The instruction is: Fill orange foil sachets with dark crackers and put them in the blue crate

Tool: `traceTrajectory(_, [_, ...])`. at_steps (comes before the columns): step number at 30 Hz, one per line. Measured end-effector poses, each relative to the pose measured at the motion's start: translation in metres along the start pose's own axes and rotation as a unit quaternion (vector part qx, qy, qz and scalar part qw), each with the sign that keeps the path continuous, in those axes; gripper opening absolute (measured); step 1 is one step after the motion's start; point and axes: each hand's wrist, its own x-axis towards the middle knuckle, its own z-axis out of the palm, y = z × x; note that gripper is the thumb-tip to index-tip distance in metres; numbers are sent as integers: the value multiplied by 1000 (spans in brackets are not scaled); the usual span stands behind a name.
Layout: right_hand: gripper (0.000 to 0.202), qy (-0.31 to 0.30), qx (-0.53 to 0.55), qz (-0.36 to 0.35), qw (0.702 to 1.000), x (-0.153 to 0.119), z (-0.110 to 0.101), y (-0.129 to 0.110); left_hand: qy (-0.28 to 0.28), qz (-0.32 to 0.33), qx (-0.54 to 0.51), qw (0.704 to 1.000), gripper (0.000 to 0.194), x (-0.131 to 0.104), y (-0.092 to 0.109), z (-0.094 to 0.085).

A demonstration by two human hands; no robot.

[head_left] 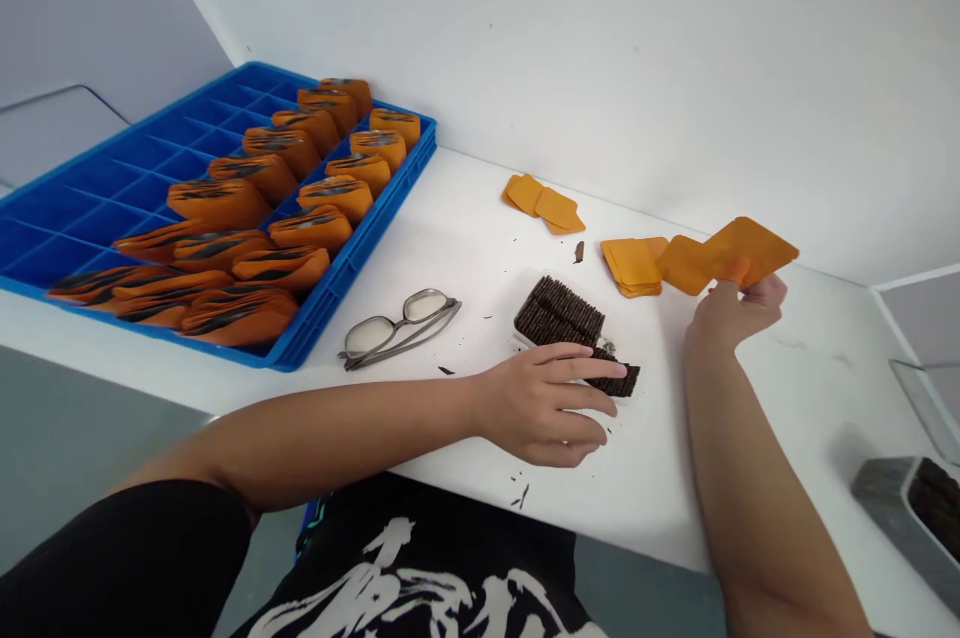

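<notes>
My right hand (739,308) is raised at the right and pinches flat orange packets (750,243) between thumb and fingers. My left hand (555,406) reaches over a small tray of thin dark brown pieces (562,308) standing in tight rows. Its fingers are stretched and apart, with the fingertips at the near row; whether they touch the pieces I cannot tell. Left of the raised hand lies a stack of orange packets (634,266), and farther back are several more loose orange packets (555,206).
A blue divided crate (360,263) at the left holds many filled orange pouches (225,203). Folded glasses (397,326) lie between crate and tray. Dark crumbs dot the white table (457,258). A grey container with dark contents (892,498) stands at the right edge. A white wall rises behind.
</notes>
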Motion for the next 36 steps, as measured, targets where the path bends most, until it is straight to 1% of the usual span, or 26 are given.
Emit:
traceTrajectory(1, [19,20,8,-14,1000,1,-1,-5,10,-4,4,1000,7,1,1,-3])
traceTrajectory(3, [37,54,23,-30,998,1,-4,-19,32,-17,8,999,6,2,3,-11])
traceTrajectory(4, [43,57,34,-40,997,0,-5,-27,44,-28,8,999,5,2,4,-14])
traceTrajectory(6, [45,50,56,-61,995,-4,-9,-42,70,-61,2,996,7,0,5,-20])
traceTrajectory(8, [40,33,74,-69,994,-10,-13,-54,88,-93,-9,992,10,-3,2,-23])
traceTrajectory(11, [36,-17,103,-38,994,-22,-17,-73,99,-122,-34,987,9,-6,-5,-22])
traceTrajectory(13, [35,-65,126,-12,990,-34,-21,-89,112,-147,-48,982,11,-7,-8,-21])
traceTrajectory(14, [36,-96,137,-4,986,-43,-23,-99,121,-164,-55,978,15,-6,-9,-21])
traceTrajectory(15, [37,-127,150,-1,981,-53,-26,-109,130,-182,-62,973,21,-6,-8,-21])
traceTrajectory(17, [39,-195,174,0,965,-76,-30,-131,152,-223,-80,960,42,-6,-4,-23])
traceTrajectory(19, [43,-238,196,-5,951,-100,-33,-149,170,-269,-100,943,62,-5,1,-25])
traceTrajectory(20, [42,-249,203,-10,947,-110,-34,-156,174,-289,-110,935,67,-4,4,-26])
traceTrajectory(21, [41,-258,208,-15,943,-119,-35,-161,174,-305,-121,928,67,-3,8,-27])
traceTrajectory(22, [38,-266,209,-21,941,-127,-35,-165,169,-315,-134,924,62,-2,11,-27])
traceTrajectory(23, [36,-275,210,-24,938,-133,-35,-169,158,-318,-149,923,50,0,14,-27])
traceTrajectory(25, [30,-309,209,-48,927,-140,-36,-176,132,-321,-182,920,17,3,19,-27])
traceTrajectory(26, [27,-330,209,-72,918,-142,-37,-179,122,-324,-194,918,13,4,22,-26])
traceTrajectory(28, [22,-363,208,-124,900,-143,-39,-186,109,-337,-208,912,26,5,25,-26])
traceTrajectory(29, [22,-373,208,-145,893,-143,-40,-189,106,-346,-209,909,29,5,26,-25])
traceTrajectory(32, [32,-380,204,-164,887,-142,-42,-196,106,-372,-191,902,26,2,25,-25])
traceTrajectory(34, [37,-389,203,-180,880,-142,-43,-198,120,-379,-170,902,24,2,21,-26])
traceTrajectory(36, [35,-389,196,-195,879,-146,-41,-200,141,-374,-156,903,25,3,19,-28])
